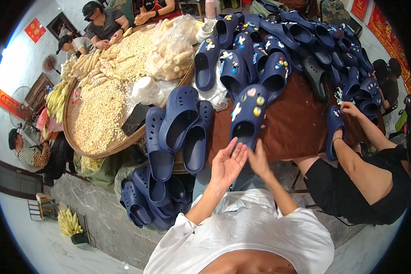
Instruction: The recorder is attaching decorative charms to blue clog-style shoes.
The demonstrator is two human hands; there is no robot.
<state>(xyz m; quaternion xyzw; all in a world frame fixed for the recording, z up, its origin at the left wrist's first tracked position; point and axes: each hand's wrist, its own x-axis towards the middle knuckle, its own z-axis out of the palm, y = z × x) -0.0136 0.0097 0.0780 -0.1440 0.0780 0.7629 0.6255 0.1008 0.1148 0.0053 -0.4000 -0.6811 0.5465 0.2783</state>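
A navy blue clog point(246, 116) with small colourful charms on its upper lies at the table edge in front of me, toe pointing away. Just below its heel opening is my left hand point(229, 163), palm up with the fingers stretched out and holding nothing I can see. Beside it, my right hand point(259, 160) is smeared by motion, so its grip does not show. Plain navy clogs point(180, 118) without charms are stacked to the left of my hands. Beyond the front clog lie several decorated clogs point(233, 68).
A round woven tray point(96, 151) of loose corn kernels stands at the left, with a plastic bag point(171, 50) of cobs on it. More navy clogs point(137, 208) sit lower left. At the right, another person's hands hold a clog point(335, 128). A dark clog point(316, 78) lies on the brown cloth point(297, 118).
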